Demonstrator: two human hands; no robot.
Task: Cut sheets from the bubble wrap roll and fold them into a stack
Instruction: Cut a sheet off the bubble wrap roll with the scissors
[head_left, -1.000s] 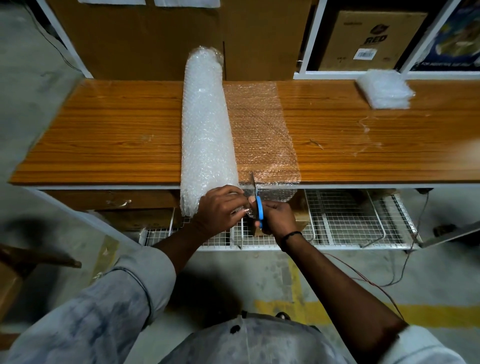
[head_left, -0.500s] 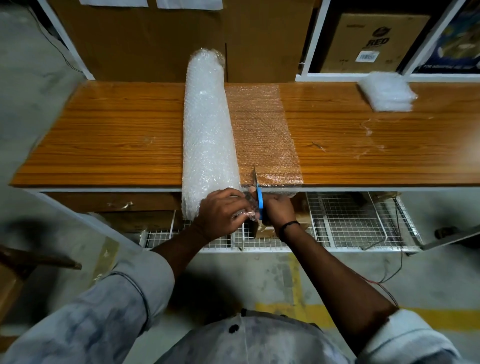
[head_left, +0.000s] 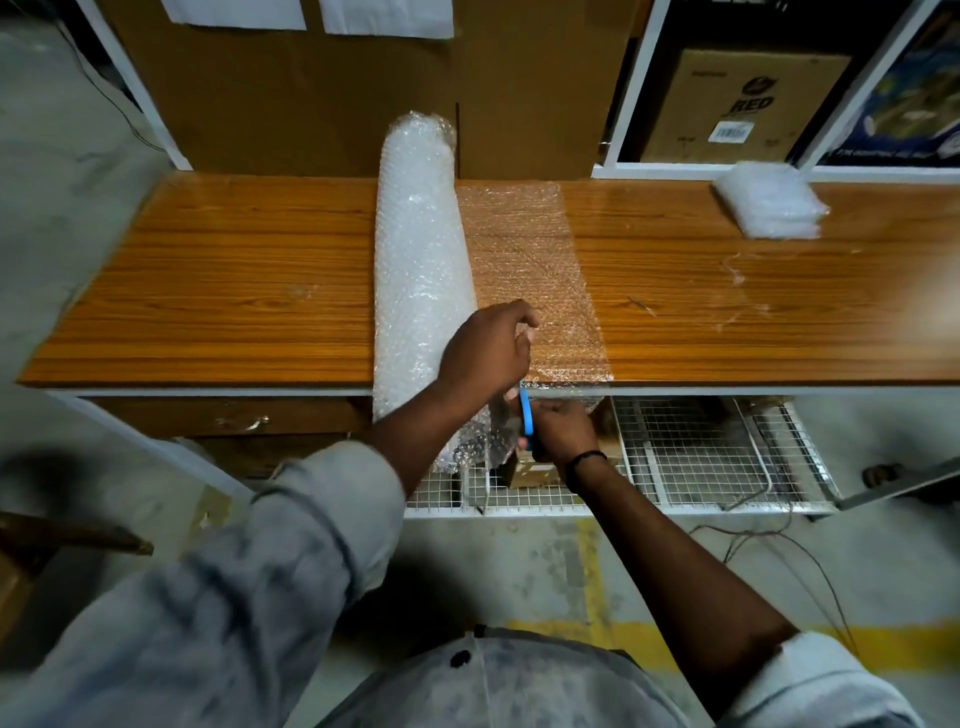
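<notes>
White bubbly roll (head_left: 421, 260), 1 clear sheet (head_left: 524, 260) flat; right hand (head_left: 563, 428) around blue scissors (head_left: 525, 410), left hand (head_left: 485, 351) grip unclear.

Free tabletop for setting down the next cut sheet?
Bare table left of the roll, to the left edge; also between the unrolled sheet and the folded stack. Crowded at the front edge: left hand, right hand, scissors.

Stockroom: shelved cartons (head_left: 737, 104), wire racks (head_left: 701, 457)
</notes>
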